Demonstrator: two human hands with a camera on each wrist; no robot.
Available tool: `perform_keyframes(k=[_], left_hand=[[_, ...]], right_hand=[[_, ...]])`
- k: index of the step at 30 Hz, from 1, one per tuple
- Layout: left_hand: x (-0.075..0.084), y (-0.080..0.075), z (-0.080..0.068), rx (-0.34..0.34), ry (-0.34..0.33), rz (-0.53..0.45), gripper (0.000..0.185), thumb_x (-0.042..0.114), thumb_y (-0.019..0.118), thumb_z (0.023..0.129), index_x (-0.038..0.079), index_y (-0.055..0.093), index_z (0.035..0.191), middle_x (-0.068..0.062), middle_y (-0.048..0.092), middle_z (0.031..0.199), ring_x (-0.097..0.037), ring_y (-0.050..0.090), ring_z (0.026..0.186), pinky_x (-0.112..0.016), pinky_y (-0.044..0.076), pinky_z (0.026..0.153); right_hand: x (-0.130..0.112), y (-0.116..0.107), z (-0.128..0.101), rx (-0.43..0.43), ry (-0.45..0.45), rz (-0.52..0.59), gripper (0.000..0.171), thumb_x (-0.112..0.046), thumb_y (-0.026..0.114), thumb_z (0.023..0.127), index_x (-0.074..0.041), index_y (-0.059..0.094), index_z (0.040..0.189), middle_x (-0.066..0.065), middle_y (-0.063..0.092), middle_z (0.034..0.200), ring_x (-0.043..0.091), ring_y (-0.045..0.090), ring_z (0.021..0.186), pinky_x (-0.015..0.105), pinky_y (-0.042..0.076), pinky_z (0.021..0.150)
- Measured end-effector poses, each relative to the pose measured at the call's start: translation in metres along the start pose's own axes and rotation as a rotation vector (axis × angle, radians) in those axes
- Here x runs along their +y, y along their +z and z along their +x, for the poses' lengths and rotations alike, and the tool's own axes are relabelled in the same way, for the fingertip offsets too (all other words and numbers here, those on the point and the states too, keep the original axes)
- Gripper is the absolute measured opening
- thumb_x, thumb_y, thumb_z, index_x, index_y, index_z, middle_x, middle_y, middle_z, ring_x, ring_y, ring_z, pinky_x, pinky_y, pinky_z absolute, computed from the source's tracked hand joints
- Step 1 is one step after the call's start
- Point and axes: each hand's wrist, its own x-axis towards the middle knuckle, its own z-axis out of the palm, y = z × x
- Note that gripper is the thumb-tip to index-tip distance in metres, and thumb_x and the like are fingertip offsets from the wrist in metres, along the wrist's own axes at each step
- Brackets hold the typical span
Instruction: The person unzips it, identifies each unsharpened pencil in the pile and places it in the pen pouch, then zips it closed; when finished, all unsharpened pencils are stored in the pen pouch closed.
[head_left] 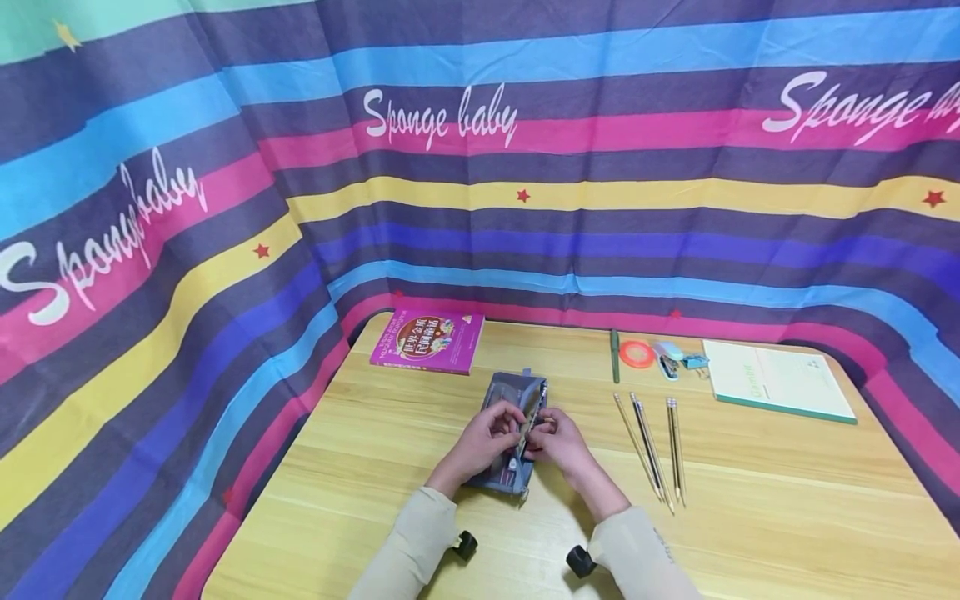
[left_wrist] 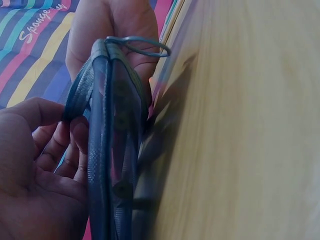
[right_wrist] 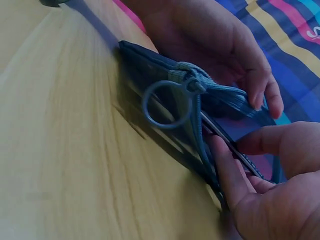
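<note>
Pencil case (head_left: 516, 408), left hand (head_left: 483, 440), right hand (head_left: 561, 443) pinching edges

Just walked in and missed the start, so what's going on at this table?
A person is working with both hands on a grey-blue zip pencil case lying on the wooden table. The left hand and right hand each pinch an edge of its opening, holding it apart. A row of pencils lies to the right, untouched, with a green pen, a notebook and a pink book farther back.
</note>
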Motion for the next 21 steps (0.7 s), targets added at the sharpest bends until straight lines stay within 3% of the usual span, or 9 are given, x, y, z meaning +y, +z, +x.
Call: perform_keyframes(k=[9,21], left_hand=[[-0.0002,0.0005,0.0004,0.001,0.005,0.007,0.020,-0.002,0.065,0.095,0.002,0.062,0.115,-0.007,0.058,0.090,-0.011,0.055,0.077,-0.021,0.050,0.070],[0.0025,0.0005,0.0013,-0.015,0.011,0.036,0.021,-0.003,0.064,0.095,0.004,0.063,0.115,-0.005,0.058,0.089,-0.009,0.055,0.077,-0.021,0.050,0.070]], right_hand=[[-0.0022,0.0021,-0.0033,-0.003,0.007,-0.039,0.053,0.013,0.059,0.091,0.019,0.040,0.141,0.020,0.061,0.101,0.021,0.067,0.073,0.043,0.064,0.075],[-0.0027,0.0013,-0.0026,0.003,0.015,-0.090,0.051,0.013,0.058,0.091,0.019,0.042,0.140,0.018,0.064,0.095,0.020,0.067,0.065,0.038,0.064,0.070]])
